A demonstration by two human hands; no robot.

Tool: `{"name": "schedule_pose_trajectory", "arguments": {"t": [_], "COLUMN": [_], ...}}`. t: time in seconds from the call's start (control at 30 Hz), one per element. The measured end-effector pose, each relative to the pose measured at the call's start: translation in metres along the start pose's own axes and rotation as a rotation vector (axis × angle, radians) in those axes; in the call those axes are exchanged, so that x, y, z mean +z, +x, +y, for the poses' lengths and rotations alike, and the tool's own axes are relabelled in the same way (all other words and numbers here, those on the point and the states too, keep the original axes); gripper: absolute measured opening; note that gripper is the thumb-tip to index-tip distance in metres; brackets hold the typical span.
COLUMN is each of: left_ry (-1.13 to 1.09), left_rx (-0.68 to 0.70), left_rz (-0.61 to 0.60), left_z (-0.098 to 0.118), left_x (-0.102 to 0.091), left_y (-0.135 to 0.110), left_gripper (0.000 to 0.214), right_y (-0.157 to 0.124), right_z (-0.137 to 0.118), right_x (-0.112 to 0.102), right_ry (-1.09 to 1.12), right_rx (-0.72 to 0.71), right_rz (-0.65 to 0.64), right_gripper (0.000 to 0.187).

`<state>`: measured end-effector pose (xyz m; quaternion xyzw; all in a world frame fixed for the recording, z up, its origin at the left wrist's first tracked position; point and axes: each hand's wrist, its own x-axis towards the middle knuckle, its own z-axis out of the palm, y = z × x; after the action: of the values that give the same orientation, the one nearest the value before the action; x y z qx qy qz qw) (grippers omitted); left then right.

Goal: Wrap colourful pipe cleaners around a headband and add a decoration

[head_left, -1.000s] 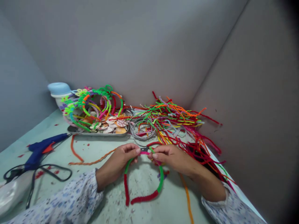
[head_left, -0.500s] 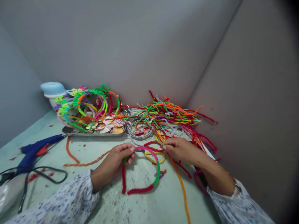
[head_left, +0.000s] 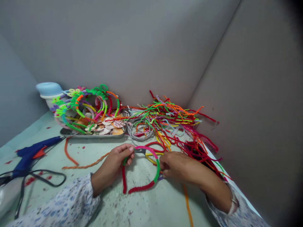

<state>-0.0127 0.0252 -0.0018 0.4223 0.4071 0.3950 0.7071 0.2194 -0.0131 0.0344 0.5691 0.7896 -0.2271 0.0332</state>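
My left hand [head_left: 120, 157] pinches the upper left of a headband [head_left: 157, 170] wrapped in pink, green and dark red pipe cleaner. Its two red ends point toward me. Beside the green right side of the band is my right hand [head_left: 171, 164], its fingers curled inward. Whatever they hold is hidden, and I cannot tell whether they touch the band. Scissors [head_left: 158, 145] with one red and one yellow handle lie behind the band, partly covered by it and by the right hand. A long orange pipe cleaner [head_left: 187, 201] runs toward me from below the right wrist.
A big heap of pipe cleaners [head_left: 170, 113] lies at the back right, next to a coil of wire [head_left: 139, 134]. A metal tray [head_left: 94, 136] holds shells and finished headbands [head_left: 80, 104]. To the left are a blue glue gun [head_left: 35, 151] with its black cable and a blue-lidded container [head_left: 49, 90].
My right hand has come down and toward me, from behind the scissors to the right side of the headband. The left hand keeps its hold. The view has shifted slightly.
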Motion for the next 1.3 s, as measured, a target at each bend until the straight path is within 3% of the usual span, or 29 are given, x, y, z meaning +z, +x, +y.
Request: {"name": "schedule_pose_trajectory", "arguments": {"t": [0.23, 0.6, 0.8, 1.1, 1.3], "left_ry": [-0.004, -0.021, -0.034, -0.032, -0.022], "left_rx": [0.002, 0.008, 0.009, 0.006, 0.013], "left_rz": [-0.018, -0.051, -0.048, -0.031, -0.028], "left_z": [-0.002, -0.003, -0.003, -0.004, -0.005], "left_x": [-0.001, -0.003, -0.003, -0.003, -0.004], "left_y": [-0.001, -0.001, -0.003, -0.002, -0.002], "left_gripper": [0.019, 0.016, 0.016, 0.017, 0.018], "right_y": [0.004, 0.001, -0.001, 0.002, -0.007], "right_z": [0.003, 0.010, 0.001, -0.015, 0.002], "right_x": [-0.001, -0.009, -0.008, 0.002, -0.017], "right_ry": [-0.019, 0.033, 0.061, -0.050, -0.001], "right_rx": [-0.036, -0.007, -0.059, 0.007, -0.012], "right_rz": [-0.025, 0.078, 0.006, -0.045, 0.011], "right_gripper": [0.014, 0.013, 0.015, 0.019, 0.011]}}
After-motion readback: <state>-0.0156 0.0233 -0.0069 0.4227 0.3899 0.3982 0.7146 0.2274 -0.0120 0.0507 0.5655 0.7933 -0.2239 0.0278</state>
